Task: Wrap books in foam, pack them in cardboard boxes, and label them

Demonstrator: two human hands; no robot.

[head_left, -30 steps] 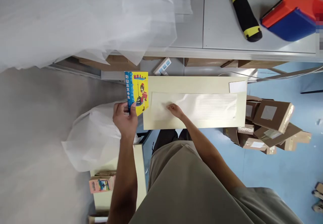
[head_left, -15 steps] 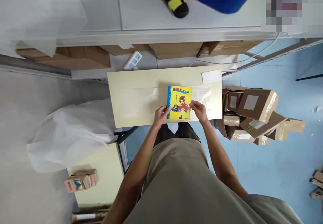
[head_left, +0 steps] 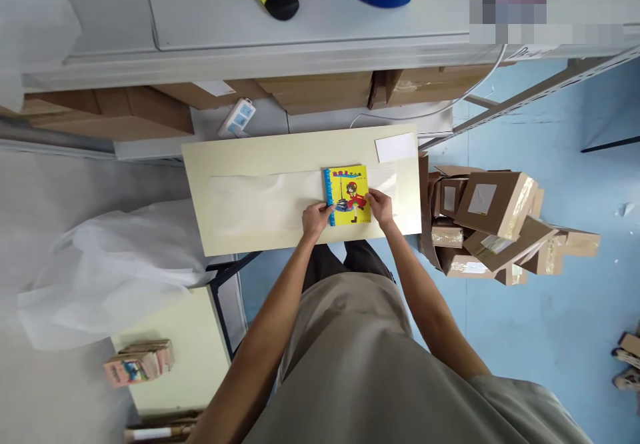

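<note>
A yellow picture book [head_left: 355, 197] with a blue spine strip and a red-clad cartoon figure on its cover lies face up over the cream table [head_left: 270, 154]. My left hand [head_left: 317, 220] grips its lower left edge, thumb on the cover. On the opposite side, my right hand [head_left: 381, 207] pinches the right edge. Beneath the book, a clear plastic sheet [head_left: 265, 201] is spread along the tabletop. Whether the book rests on the sheet or is held just above it, I cannot tell.
A white card [head_left: 395, 147] lies at the table's far right corner. Cardboard boxes [head_left: 493, 204] are heaped on the floor at right. At lower left, a stack of books [head_left: 140, 362] stands on another table. A power strip [head_left: 237, 117] sits behind the table.
The camera view has shifted, so the surroundings appear farther left. Both hands still hold the book, which now looks a little smaller and closer to the tabletop.
</note>
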